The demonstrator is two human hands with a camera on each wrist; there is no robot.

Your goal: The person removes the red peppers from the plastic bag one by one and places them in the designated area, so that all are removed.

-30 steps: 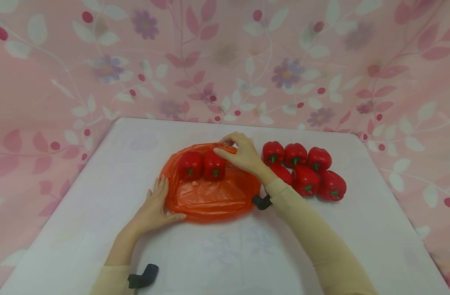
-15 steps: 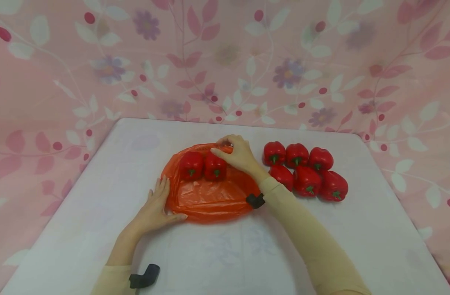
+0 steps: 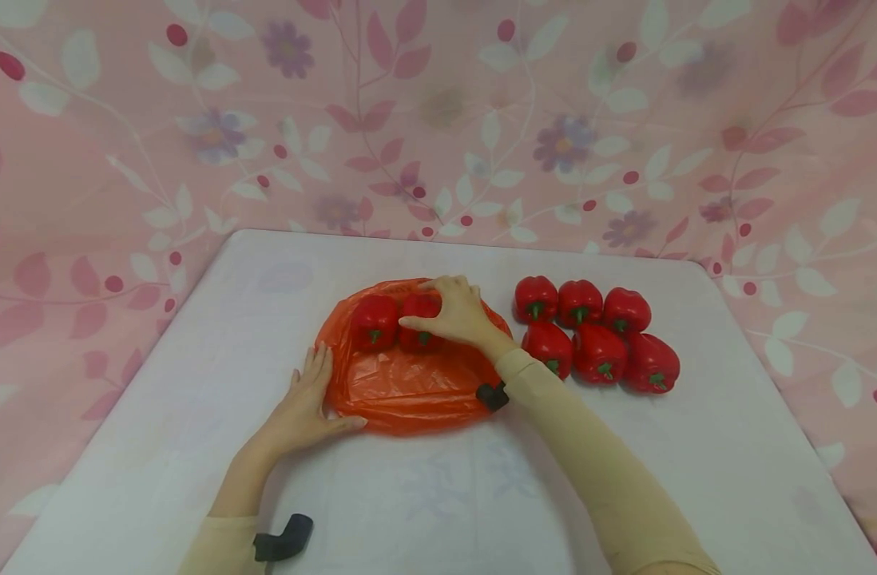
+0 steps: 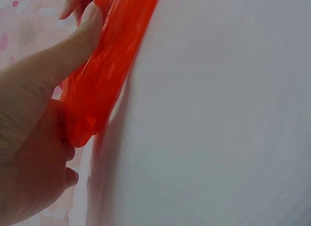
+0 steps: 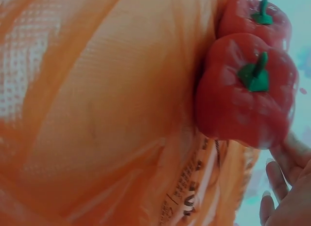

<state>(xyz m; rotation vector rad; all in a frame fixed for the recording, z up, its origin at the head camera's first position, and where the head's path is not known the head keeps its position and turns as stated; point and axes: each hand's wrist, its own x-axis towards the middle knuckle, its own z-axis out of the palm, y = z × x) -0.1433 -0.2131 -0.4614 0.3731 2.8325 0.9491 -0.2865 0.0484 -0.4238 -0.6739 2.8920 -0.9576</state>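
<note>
A round orange plastic bag (image 3: 410,382) lies spread open in the middle of the table. In it two red bell peppers stand side by side at the back: the left pepper (image 3: 375,323) and the right pepper (image 3: 413,307). My right hand (image 3: 456,313) reaches over the right pepper, its thumb across the front. In the right wrist view its fingers (image 5: 286,155) touch the near pepper (image 5: 245,102) at one side, not curled round it. My left hand (image 3: 305,403) rests against the bag's left side with fingers spread. In the left wrist view its thumb (image 4: 73,48) lies along the bag's edge.
Several more red bell peppers (image 3: 598,353) stand in two rows on the white table (image 3: 704,447), right of the bag. A white mesh (image 5: 26,65) shows through the orange plastic. Floral cloth (image 3: 438,120) hangs behind the table. Each sleeve carries a black wrist piece (image 3: 283,539).
My right hand has come from the bag's back right rim forward and left onto the right pepper. My left hand and the peppers hold their places.
</note>
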